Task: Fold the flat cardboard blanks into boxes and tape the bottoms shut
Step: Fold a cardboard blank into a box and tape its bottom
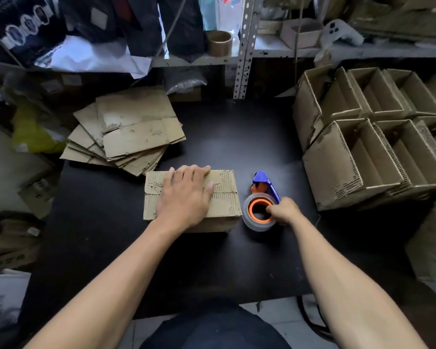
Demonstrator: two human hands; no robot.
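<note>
Left hand (pixel 186 192) makes a released grip: its fingers lie straight and spread, palm down, pressing flat on the upper face of the folded box (pixel 224 197). Right hand (pixel 285 211) has a grasping grip on the tape dispenser (pixel 261 200), fingers curled at the right edge of the roll and reaching into its orange core.

That box stands at the near middle of the black desk (pixel 237 137), its long axis running left to right, the flap seam along the same line under the left hand. No tape shows on the seam. Just right of the box, close but seemingly apart from it, the tape dispenser lies on its side with the clear roll toward the near edge and the blue blade end pointing to the far side, so its long axis runs near to far.

At the far left of the desk a fanned stack of flat blanks (pixel 136 132) lies well apart from the box. On the right stand rows of finished boxes (pixel 368 157) with their open tops upward. Behind the desk a metal shelf (pixel 244 46) carries a brown tape core (pixel 219 42).
</note>
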